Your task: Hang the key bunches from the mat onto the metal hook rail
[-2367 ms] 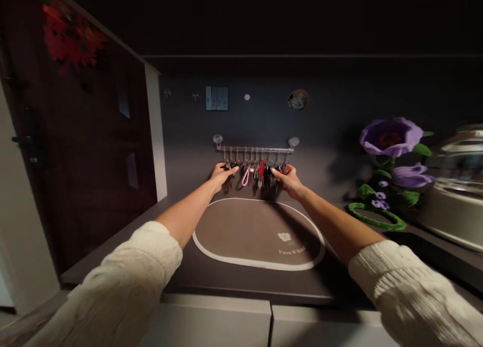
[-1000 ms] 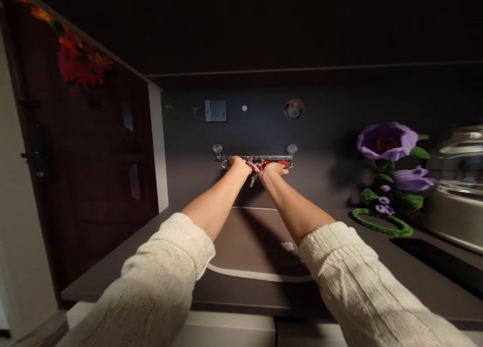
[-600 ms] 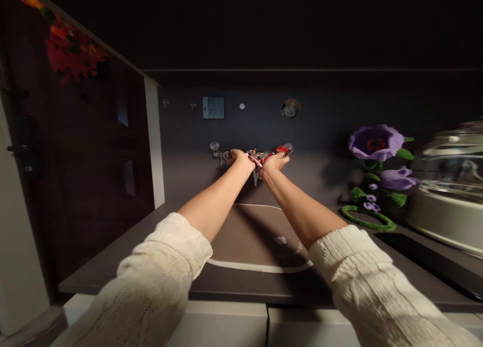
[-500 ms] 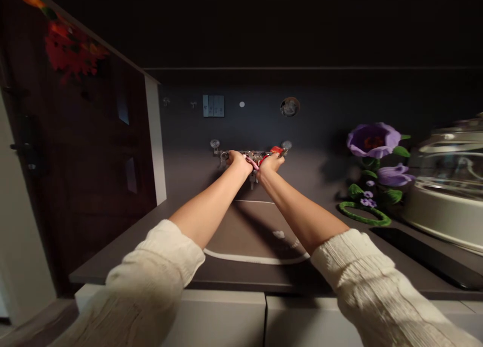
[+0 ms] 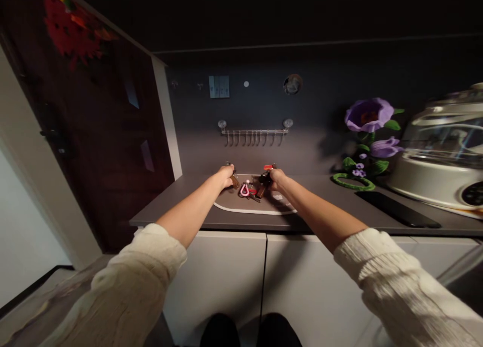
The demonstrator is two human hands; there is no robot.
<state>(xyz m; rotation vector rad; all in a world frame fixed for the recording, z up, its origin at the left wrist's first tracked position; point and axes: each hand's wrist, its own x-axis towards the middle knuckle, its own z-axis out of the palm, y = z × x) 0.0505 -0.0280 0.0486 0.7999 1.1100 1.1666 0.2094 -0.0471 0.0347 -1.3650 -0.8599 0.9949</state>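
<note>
My left hand (image 5: 226,175) is low over the left part of a brown mat (image 5: 260,212) with a white edge, its fingers closed on a bunch of keys with a brown tag (image 5: 235,181). Between the hands, a pink loop-shaped keyring (image 5: 244,190) and some small red and metal pieces lie on the mat. At the right, my right hand (image 5: 278,178) grips a dark bunch of keys (image 5: 265,178) with a red tag (image 5: 268,167) on its far side. The fingers partly cover what both hands hold.
A clear rail with several hooks (image 5: 254,132) is fixed to the dark wall above the mat. Purple knitted flowers (image 5: 370,115), a black phone-like slab (image 5: 398,208) and a white appliance (image 5: 426,171) stand or lie on the counter at right. A dark door (image 5: 113,136) is at left.
Both hands have come down from the hook rail to the mat and moved apart. The keys that hung at the rail are now at the mat, and the hooks show bare.
</note>
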